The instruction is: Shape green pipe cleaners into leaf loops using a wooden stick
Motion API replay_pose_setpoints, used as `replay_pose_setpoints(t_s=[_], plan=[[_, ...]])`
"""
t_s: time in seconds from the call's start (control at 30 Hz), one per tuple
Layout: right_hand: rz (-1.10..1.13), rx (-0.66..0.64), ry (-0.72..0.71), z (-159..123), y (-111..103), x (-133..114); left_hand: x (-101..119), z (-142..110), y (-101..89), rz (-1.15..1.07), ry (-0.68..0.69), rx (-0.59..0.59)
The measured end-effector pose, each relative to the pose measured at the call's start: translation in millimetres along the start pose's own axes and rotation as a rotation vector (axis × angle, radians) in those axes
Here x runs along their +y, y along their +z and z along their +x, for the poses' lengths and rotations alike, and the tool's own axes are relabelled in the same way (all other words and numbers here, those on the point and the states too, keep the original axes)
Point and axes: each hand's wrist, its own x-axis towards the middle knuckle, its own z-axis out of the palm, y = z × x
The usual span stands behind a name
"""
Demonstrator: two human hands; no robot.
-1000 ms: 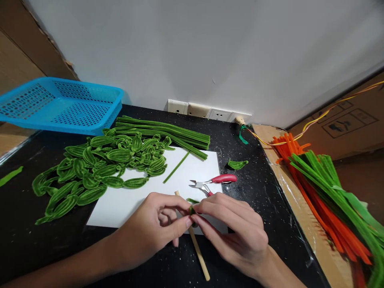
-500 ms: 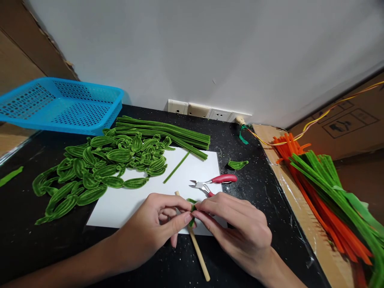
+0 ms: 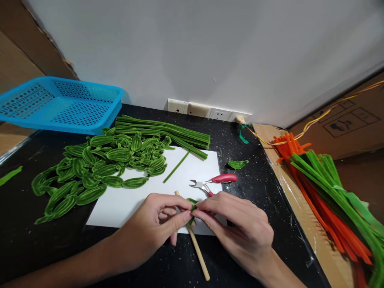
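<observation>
My left hand and my right hand meet over the front of a white sheet. Both pinch a short, bent green pipe cleaner between thumb and forefinger; the fingertips cover most of it. Below them a thin wooden stick lies slantwise, partly hidden by my left hand. Just beyond my right hand rest nippers with red handles, jaws pointing left. A single straight green pipe cleaner lies on the sheet. To the left spreads a heap of looped green pipe-cleaner leaves.
A bundle of straight green pipe cleaners lies behind the heap. At the back left stands a blue basket. One leaf sits right of the sheet. Orange pipe cleaners and green ones lie on cardboard at right, near a plugged-in cable.
My right hand has shifted very slightly to the right. Both hands keep their pinch on the green piece, and the things around them have stayed put.
</observation>
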Motion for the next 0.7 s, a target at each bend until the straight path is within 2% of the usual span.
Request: replay_pose_setpoints(t_s=[0.37,0.57,0.7], plan=[[0.056,-0.037,0.006,3.3,-2.3,-1.6,3.8,0.0,0.2,0.028,-0.005,0.008],[0.169,-0.07,0.151,2.6,-2.4,-0.6,3.8,-1.8,-0.9,0.024,0.0,0.011],[0.202,-0.109,0.195,4.9,-4.3,1.1,0.2,-1.5,-2.1,0.002,0.007,0.006]])
